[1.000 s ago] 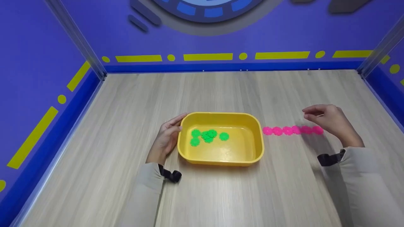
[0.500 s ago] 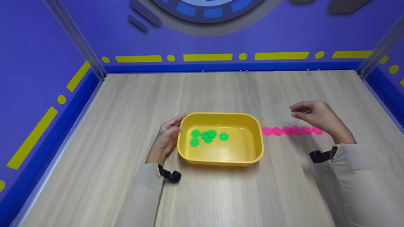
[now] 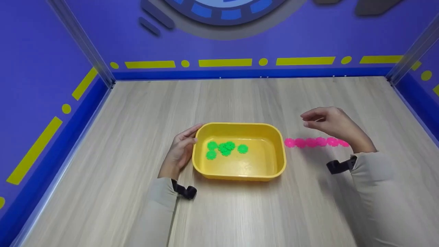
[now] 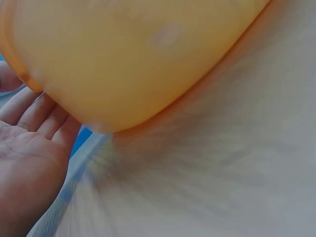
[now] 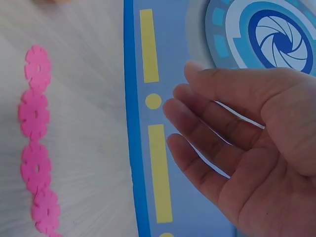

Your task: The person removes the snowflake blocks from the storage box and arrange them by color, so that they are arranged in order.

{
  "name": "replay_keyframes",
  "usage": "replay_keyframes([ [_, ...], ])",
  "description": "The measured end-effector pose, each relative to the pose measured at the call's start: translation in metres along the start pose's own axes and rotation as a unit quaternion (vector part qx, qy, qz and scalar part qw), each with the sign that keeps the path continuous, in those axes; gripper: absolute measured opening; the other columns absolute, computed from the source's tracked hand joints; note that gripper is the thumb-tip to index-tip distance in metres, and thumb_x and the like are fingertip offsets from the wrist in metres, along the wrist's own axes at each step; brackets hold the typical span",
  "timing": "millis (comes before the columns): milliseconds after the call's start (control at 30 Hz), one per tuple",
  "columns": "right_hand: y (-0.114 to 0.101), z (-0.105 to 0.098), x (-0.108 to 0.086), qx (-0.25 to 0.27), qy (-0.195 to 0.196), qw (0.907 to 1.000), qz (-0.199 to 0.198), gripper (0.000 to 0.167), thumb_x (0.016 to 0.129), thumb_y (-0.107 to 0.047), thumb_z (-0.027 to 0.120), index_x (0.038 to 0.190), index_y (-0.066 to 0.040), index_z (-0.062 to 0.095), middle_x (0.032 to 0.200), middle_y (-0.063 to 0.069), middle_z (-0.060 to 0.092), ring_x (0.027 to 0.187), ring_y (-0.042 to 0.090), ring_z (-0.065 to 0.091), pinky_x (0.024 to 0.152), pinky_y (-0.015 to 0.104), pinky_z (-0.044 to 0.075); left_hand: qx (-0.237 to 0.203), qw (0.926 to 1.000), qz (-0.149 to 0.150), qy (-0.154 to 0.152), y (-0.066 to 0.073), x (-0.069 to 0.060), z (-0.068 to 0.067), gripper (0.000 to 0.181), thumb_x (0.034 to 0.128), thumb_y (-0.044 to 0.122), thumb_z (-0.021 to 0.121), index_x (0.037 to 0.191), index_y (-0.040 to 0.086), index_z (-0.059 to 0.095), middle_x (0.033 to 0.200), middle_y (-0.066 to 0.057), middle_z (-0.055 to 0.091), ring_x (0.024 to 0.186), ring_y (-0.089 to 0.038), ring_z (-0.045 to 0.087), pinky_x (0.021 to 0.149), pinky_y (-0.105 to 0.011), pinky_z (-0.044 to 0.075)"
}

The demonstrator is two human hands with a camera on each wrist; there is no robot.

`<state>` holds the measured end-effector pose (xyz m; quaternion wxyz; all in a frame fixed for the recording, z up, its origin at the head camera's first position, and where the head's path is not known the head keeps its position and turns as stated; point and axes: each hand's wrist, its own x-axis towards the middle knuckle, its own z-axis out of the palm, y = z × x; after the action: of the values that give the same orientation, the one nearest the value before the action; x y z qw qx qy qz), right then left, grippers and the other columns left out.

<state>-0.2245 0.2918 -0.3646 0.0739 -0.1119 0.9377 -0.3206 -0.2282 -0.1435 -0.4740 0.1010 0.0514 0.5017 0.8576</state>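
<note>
Just below the middle of the head view sits an oblong yellow tub [image 3: 255, 164], upright with its mouth facing up. Smooth and glossy, it looks like moulded plastic: probably light, fairly stiff, slightly slick and hard to break. Its rounded rim looks the best place to take hold, thumb above and fingers against the outer wall. The left hand [image 3: 180, 150] grasps the left end in much that way, thumb at the rim and fingers reaching along the outside.

Within the tub, towards its left, lie green flower-shaped discs [image 3: 225, 150], some overlapping. They look thin, feather-light and springy rather than fragile; a notched edge would suit a fingertip pinch.

To the tub's right, a row of similar pink discs [image 3: 311, 142] lies on the table [image 3: 240, 212], edges meeting or overlapping; whether they are interlocked I cannot tell. If they are, the row may flex or part when lifted by one end. Above the table near it hangs the right hand [image 3: 332, 122], fingers loosely bent, with nothing visible in their grasp.

Behind stands a blue-purple wall [image 3: 113, 37] with yellow dashes and dots [image 3: 225, 62] and a round emblem [image 5: 284, 42]. No brand, label or writing can be read on any of it.
</note>
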Motion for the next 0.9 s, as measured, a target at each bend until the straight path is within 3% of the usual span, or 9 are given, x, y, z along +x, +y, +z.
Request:
replay_keyframes([
  [133,-0.009,0.002,0.003,0.005,-0.009,0.9999,-0.009,0.037,0.091,-0.026,0.065,0.122,-0.006,0.065,0.119,0.016,0.065,0.106,0.03,0.062,0.087,0.03,0.055,0.002,1.0,-0.002,0.001,-0.001,0.001,-0.001,0.059,0.0812,-0.012,0.048,0.14,-0.012,0.039,0.139,-0.017,0.052,0.124,-0.018,0.053,0.104,-0.029,0.043],
  [500,-0.035,0.013,0.016,0.008,-0.049,0.9983,-0.031,0.033,0.091,-0.021,0.065,0.121,-0.007,0.066,0.117,0.014,0.067,0.104,0.027,0.064,0.092,0.044,0.053,0.003,1.0,0.001,0.003,-0.002,0.001,-0.001,0.059,0.0815,-0.013,0.046,0.14,-0.013,0.039,0.141,-0.018,0.05,0.125,-0.019,0.052,0.102,-0.027,0.045],
  [900,-0.056,0.029,0.03,0.02,-0.085,0.9953,-0.042,0.029,0.09,-0.012,0.065,0.118,-0.007,0.067,0.115,0.014,0.069,0.106,0.028,0.064,0.093,0.044,0.052,0.012,0.9999,0.001,0.004,-0.001,0.0,0.0,0.058,0.0815,-0.012,0.047,0.139,-0.012,0.039,0.14,-0.017,0.051,0.125,-0.018,0.052,0.103,-0.027,0.045],
])
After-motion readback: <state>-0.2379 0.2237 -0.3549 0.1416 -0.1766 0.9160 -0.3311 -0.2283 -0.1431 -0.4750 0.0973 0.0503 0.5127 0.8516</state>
